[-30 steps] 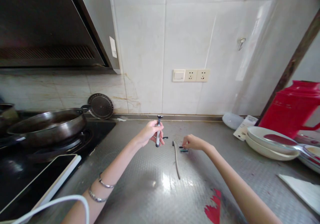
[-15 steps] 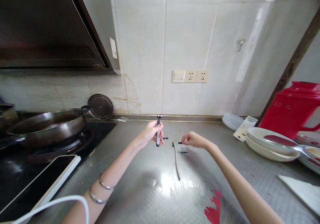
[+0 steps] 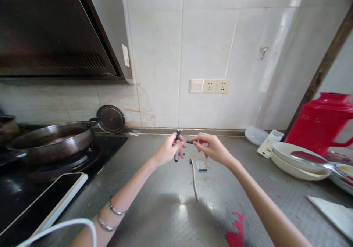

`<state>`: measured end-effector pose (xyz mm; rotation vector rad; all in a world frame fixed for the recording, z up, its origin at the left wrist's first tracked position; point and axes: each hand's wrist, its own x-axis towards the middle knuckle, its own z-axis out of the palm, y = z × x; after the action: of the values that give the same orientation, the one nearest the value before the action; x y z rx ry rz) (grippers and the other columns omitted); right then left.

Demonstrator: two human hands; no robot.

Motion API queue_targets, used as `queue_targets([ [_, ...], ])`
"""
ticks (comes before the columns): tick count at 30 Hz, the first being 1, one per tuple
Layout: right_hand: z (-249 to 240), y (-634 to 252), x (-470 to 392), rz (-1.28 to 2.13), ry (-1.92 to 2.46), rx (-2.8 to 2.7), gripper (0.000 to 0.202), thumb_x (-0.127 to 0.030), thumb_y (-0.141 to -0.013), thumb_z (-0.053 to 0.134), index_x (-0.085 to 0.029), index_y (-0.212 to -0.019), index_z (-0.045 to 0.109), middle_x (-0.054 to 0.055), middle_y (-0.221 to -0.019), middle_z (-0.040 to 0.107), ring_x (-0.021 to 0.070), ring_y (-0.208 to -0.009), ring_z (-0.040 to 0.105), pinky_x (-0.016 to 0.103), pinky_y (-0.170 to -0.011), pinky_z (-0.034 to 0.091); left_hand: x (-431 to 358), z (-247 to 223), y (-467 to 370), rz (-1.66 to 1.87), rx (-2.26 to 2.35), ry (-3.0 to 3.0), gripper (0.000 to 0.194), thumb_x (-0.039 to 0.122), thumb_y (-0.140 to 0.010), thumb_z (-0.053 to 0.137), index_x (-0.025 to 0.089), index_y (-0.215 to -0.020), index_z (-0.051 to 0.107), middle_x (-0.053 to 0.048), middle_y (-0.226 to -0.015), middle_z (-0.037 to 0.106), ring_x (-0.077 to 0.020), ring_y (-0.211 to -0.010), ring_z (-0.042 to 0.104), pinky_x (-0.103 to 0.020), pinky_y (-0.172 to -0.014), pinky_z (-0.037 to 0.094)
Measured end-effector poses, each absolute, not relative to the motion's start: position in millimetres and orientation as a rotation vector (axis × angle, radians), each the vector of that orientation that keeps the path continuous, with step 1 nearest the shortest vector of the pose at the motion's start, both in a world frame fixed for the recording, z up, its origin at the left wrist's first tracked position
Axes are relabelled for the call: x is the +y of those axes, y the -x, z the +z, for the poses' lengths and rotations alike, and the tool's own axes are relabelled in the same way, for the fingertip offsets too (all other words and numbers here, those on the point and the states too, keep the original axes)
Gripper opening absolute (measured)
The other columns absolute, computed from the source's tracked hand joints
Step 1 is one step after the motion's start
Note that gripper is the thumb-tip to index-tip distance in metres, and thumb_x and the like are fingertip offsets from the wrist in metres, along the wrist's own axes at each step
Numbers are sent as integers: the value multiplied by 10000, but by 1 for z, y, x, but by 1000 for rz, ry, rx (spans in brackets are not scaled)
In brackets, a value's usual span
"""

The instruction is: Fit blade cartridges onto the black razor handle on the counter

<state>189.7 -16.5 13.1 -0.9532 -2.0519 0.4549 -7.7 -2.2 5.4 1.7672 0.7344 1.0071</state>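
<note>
My left hand [image 3: 166, 152] is closed round a razor [image 3: 177, 153] with a grey and black handle, held upright with its T-shaped top up. To its right, my right hand [image 3: 211, 147] pinches a small black bar [image 3: 189, 142] that looks like a razor blade cartridge. The bar's tip points at the razor, with a small gap between them. Below the right hand, a small clear plastic case [image 3: 202, 164] with a dark strip lies on the metal counter [image 3: 154, 210]. Beside the case is a thin, pale, slightly curved stick [image 3: 194, 181] with a dark end.
On the left, a pan [image 3: 55, 142] stands on the stove, with a phone-like slab [image 3: 46, 206] and white cable [image 3: 71, 221] nearer. Plates [image 3: 299, 168], a white card [image 3: 270, 143] and a red jug [image 3: 317, 122] are at right. A red patch [image 3: 235, 234] marks the front.
My right hand has lifted the small black bar from beside the clear case and moved it up and left towards the razor. The razor has shifted slightly right.
</note>
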Motion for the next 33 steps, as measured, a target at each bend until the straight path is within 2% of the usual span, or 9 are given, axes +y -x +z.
queue_targets([
  [9,20,-177,-30,413,905,-2069,249,-284,-849,457,-206,-983,651,40,-787,545,103,-602,544,125,-305,442,-4,8,9,1013,696,-1742,183,306,-819,506,166,-854,394,-12,-772,559,-116,-502,621,-159,-364,422],
  [28,20,-175,-30,323,908,-2054,258,-275,-862,439,-189,-985,649,50,-804,560,107,-602,547,143,-318,446,-6,9,10,965,651,-1696,206,339,-823,503,166,-869,399,-14,-743,565,-136,-515,630,-159,-355,411],
  [33,22,-178,-31,320,890,-2081,280,-275,-850,473,-228,-1083,621,42,-827,561,107,-631,556,143,-344,464,-6,11,10,984,661,-1695,219,351,-820,510,170,-851,391,-12,-732,573,-130,-513,626,-163,-366,418],
])
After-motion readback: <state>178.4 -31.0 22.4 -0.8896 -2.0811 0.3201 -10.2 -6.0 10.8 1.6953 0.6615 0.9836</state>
